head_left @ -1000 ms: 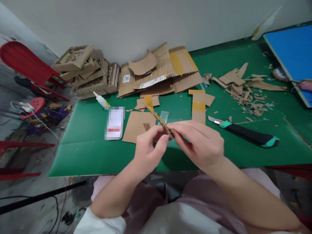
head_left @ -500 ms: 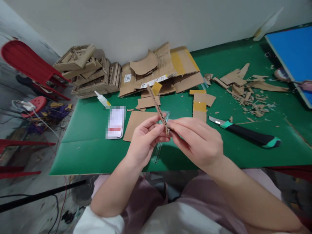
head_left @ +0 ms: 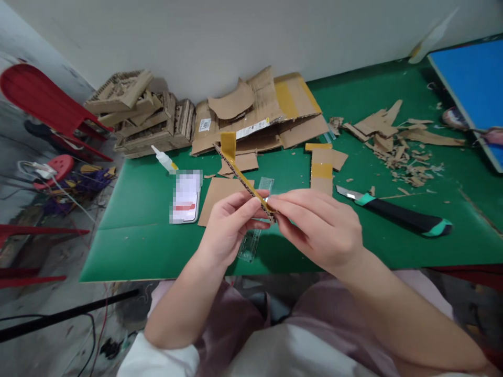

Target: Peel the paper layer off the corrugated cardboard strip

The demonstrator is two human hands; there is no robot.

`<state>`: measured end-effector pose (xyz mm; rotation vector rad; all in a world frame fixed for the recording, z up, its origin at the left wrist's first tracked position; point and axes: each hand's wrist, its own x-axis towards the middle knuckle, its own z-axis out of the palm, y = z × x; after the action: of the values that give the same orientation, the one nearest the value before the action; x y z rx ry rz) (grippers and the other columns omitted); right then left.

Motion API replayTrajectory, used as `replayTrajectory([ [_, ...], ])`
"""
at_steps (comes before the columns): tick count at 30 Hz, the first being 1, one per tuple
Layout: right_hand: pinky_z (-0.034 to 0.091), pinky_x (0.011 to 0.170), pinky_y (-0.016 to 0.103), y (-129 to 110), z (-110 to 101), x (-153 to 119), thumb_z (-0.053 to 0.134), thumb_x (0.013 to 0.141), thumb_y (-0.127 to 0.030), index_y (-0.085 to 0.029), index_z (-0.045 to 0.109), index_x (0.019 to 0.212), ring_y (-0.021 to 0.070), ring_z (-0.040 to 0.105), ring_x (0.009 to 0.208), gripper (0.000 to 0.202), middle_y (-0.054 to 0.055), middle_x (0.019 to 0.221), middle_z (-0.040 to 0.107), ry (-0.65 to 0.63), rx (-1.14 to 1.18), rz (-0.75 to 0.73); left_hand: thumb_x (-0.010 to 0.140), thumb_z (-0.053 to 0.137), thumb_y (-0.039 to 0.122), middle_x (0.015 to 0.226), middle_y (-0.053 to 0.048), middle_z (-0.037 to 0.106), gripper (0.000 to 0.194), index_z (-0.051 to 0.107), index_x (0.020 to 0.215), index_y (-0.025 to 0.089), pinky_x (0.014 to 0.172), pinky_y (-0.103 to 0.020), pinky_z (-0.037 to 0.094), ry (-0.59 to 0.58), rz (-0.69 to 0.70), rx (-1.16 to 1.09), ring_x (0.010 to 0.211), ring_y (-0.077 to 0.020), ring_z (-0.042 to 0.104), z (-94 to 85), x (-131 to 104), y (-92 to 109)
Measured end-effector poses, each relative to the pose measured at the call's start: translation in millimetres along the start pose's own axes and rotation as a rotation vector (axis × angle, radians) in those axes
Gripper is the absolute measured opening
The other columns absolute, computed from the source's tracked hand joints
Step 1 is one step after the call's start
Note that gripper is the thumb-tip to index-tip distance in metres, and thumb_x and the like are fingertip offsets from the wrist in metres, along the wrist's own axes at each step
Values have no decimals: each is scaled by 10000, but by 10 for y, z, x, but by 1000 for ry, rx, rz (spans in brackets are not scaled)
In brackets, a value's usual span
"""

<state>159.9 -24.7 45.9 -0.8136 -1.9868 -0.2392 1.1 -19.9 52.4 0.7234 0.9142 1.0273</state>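
Observation:
A narrow piece of cardboard [head_left: 244, 180] with yellow tape on its face is held edge-on in front of me, slanting up to the left. At its far end a flap of yellow tape [head_left: 228, 145] stands up. My left hand [head_left: 230, 225] is closed round the near end, thumb on one side and fingers underneath. On the opposite side, my right hand [head_left: 318, 225] pinches the near corner with thumb and fingertips. Below the hands a clear ruler [head_left: 248, 247] lies partly hidden on the green table [head_left: 149, 251], near a flat cardboard square [head_left: 214, 199].
A utility knife [head_left: 396, 214] with its blade out lies right of my hands. Leftward are a phone [head_left: 186, 196] and a glue bottle [head_left: 163, 159]. Behind are stacked cardboard frames [head_left: 149, 125], flattened cardboard [head_left: 255, 110] and scraps [head_left: 393, 136]. A blue board [head_left: 471, 89] is far right.
The cardboard piece has tilted further left and turned, so its yellow-taped face now shows. Both hands keep hold of its near end and have hardly moved.

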Motion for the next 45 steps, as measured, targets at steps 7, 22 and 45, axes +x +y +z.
replayTrajectory([
  [7, 577, 709, 261, -15, -10, 12, 600, 777, -85, -195, 622, 899, 154, 672, 746, 165, 39, 793, 711, 16, 10, -9, 632, 792, 328, 667, 4, 693, 272, 724, 844, 171, 541, -142, 536, -16, -18, 13, 579, -76, 644, -5, -20, -5],
  [22, 559, 688, 237, -23, -74, 25, 598, 788, -92, -189, 597, 828, 131, 645, 716, 105, 22, 751, 694, -57, 47, 10, 614, 795, 370, 670, -5, 703, 280, 737, 810, 179, 541, -163, 545, -42, -37, 87, 561, -88, 643, -17, -13, -9],
  [45, 558, 724, 258, 24, -145, 19, 560, 834, -102, -142, 598, 880, 144, 655, 776, 71, 64, 810, 698, -122, 158, 8, 664, 766, 354, 728, -18, 714, 240, 744, 847, 201, 569, -197, 556, -115, -44, 114, 608, -116, 664, -52, -14, -1],
])
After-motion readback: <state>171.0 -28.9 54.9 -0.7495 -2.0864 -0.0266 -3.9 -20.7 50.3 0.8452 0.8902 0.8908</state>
